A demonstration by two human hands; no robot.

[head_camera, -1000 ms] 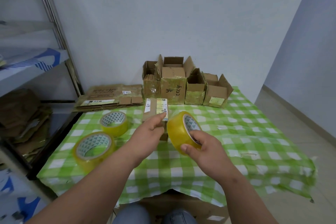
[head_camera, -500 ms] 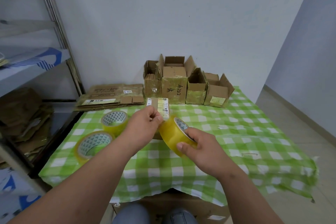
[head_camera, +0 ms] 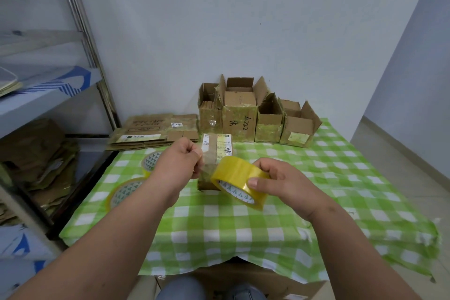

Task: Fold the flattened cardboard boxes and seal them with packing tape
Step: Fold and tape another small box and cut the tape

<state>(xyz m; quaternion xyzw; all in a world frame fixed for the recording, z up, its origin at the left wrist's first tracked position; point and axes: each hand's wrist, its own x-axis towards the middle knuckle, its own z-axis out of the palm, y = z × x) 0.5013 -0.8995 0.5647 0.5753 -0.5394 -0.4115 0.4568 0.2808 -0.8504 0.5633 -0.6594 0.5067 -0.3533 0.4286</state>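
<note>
Two hands apart now | left hand [head_camera: 179, 162] pinches pulled-out tape end | right hand [head_camera: 280, 181] grips tape roll [head_camera: 237, 178], lower than before

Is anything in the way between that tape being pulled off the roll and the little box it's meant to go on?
Nothing visible. The left hand pinches the tape's free end, the right hand grips the tape roll, and the stretched strip hangs just above the small box on the table, nothing between them.
</note>
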